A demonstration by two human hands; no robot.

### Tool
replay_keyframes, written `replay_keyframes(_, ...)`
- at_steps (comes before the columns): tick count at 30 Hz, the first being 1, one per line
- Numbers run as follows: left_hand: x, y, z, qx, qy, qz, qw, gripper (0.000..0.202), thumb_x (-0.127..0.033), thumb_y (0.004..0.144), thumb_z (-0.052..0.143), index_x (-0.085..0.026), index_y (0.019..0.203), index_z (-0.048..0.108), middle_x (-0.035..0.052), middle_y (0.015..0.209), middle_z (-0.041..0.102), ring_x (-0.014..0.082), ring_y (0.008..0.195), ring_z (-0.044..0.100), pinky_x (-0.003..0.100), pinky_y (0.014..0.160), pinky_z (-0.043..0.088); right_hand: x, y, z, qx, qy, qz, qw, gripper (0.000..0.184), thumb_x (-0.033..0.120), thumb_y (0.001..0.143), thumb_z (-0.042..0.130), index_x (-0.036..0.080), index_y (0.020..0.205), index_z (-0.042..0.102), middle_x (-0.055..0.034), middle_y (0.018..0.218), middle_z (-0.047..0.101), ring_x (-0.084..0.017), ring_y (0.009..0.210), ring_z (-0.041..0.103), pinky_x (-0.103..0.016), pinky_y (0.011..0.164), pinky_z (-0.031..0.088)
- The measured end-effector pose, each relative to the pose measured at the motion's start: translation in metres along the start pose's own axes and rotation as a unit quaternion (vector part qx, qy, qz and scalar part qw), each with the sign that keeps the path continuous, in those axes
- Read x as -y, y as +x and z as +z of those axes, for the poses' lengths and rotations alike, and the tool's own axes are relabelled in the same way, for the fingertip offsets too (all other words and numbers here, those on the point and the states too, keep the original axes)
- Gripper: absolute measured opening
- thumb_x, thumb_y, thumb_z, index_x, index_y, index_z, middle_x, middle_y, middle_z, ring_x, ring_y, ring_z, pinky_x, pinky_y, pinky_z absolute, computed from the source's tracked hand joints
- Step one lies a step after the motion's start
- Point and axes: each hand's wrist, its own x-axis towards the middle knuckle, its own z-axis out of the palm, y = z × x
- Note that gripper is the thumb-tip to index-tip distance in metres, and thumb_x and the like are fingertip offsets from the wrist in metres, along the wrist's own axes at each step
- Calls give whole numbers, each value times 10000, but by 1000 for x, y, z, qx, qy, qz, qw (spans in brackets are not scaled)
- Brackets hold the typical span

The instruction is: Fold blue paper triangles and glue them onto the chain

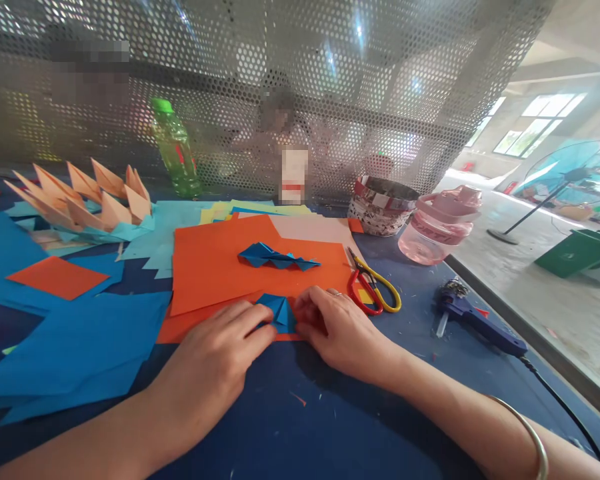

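A small piece of folded blue paper [280, 312] lies over the orange sheets, held at both sides. My left hand [225, 343] is closed on its left edge, thumb and fingers pinching it. On the right edge, my right hand [325, 323] pinches it with bent fingers; the fingertips partly hide the paper. Just beyond, a finished-looking strip of folded blue paper pieces [279, 257] rests on the orange paper [215, 267]. Scissors [373, 287] with one red and one yellow handle lie to the right of my right hand.
Blue sheets [80, 347] and an orange square [57, 277] are at left. Behind them sits a peach-and-light-blue folded paper ring [100, 200]. A green bottle [175, 150], a paper-covered pot [383, 207] and a pink bottle [437, 227] stand farther back. A glue gun [480, 320] lies right.
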Motion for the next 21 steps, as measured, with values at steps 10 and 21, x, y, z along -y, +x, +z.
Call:
replay_keyframes(10, -14, -5, -2, -3, 84, 43, 996, 326, 39, 770, 413, -151, 827, 672, 100, 837, 641, 245, 725, 582, 383, 604, 507, -8, 28, 9, -50, 83, -45, 994, 224, 171, 904, 564, 169, 1127, 559, -74, 1091, 668, -181, 978, 609, -327, 858, 459)
replay_keyframes(21, -12, -5, -2, -16, 81, 51, 995, 296, 9, 801, 456, -141, 915, 685, 109, 918, 671, 278, 812, 627, 403, 633, 522, -5, 26, 8, -12, 82, -84, 993, 260, 115, 871, 517, 203, 1114, 490, 13, 863, 579, -118, 727, 558, -247, 686, 417)
